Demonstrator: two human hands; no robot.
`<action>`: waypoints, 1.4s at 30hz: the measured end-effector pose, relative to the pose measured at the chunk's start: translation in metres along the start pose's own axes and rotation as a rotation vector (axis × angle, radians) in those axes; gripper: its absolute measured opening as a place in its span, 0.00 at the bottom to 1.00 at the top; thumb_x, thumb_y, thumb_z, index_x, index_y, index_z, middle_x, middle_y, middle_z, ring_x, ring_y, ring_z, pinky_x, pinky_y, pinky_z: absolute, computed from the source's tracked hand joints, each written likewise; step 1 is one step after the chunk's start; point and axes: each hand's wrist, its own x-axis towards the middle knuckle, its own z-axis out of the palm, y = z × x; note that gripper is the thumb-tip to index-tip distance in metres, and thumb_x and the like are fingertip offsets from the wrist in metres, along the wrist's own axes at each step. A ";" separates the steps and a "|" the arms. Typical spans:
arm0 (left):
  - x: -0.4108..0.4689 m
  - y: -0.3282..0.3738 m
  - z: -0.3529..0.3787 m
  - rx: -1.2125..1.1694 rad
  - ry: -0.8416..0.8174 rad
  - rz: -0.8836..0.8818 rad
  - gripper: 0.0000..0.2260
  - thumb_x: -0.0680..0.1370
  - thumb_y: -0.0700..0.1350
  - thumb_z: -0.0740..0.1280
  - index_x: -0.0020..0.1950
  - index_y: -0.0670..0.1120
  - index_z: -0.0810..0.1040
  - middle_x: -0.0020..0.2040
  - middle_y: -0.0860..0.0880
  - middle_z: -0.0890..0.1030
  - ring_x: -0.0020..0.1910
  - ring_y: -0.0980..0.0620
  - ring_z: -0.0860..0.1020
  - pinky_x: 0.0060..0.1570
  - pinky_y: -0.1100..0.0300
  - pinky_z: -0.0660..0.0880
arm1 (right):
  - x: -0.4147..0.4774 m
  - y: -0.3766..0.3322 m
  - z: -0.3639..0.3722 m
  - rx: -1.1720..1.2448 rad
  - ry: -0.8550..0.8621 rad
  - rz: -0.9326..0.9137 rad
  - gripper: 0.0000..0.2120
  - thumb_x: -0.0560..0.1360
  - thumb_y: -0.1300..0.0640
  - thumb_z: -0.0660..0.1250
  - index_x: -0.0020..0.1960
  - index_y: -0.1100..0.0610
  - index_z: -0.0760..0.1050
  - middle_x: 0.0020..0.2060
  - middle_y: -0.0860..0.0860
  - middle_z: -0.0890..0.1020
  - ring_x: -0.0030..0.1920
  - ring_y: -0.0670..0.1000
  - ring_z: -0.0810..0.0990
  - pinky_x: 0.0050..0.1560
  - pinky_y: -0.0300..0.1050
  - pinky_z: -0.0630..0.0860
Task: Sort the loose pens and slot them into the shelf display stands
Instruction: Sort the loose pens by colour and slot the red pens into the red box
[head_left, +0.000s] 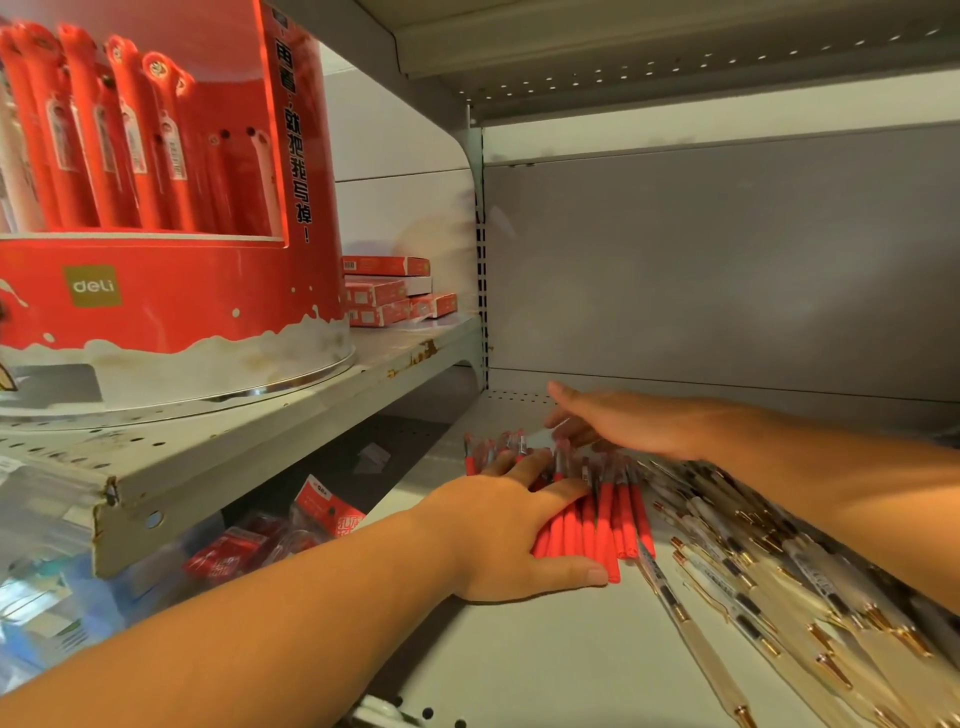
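Note:
A bunch of red pens lies side by side on the grey shelf. My left hand lies flat over their near ends, fingers spread, thumb along the pens' tips. My right hand reaches over the far ends of the red pens with fingers extended; what its fingertips touch is blurred. A heap of cream and gold pens lies to the right, partly under my right forearm. A round red display stand with red pens slotted upright stands on the upper left shelf.
Small red boxes are stacked behind the display stand. Red packaged items lie on the lower shelf at left. The grey back panel closes the bay behind the pens.

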 end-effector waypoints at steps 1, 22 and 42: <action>0.000 -0.001 0.001 -0.007 -0.005 -0.004 0.37 0.70 0.79 0.49 0.75 0.69 0.41 0.81 0.51 0.49 0.77 0.36 0.55 0.71 0.39 0.58 | -0.004 0.000 -0.005 -0.066 0.052 0.009 0.33 0.76 0.30 0.47 0.67 0.49 0.72 0.63 0.50 0.77 0.61 0.49 0.75 0.67 0.53 0.70; -0.007 -0.015 -0.012 -0.048 0.212 -0.351 0.28 0.78 0.68 0.49 0.73 0.54 0.61 0.76 0.43 0.62 0.68 0.39 0.70 0.63 0.46 0.72 | -0.043 0.002 0.011 -0.122 -0.005 0.165 0.07 0.75 0.52 0.72 0.47 0.54 0.78 0.32 0.48 0.85 0.31 0.44 0.84 0.31 0.33 0.77; 0.007 -0.016 -0.012 -0.539 0.011 -0.390 0.35 0.69 0.77 0.56 0.65 0.54 0.69 0.56 0.50 0.80 0.51 0.49 0.79 0.54 0.53 0.76 | -0.074 -0.010 0.025 -0.092 -0.131 0.056 0.29 0.66 0.50 0.79 0.64 0.45 0.71 0.55 0.43 0.81 0.54 0.44 0.81 0.55 0.40 0.79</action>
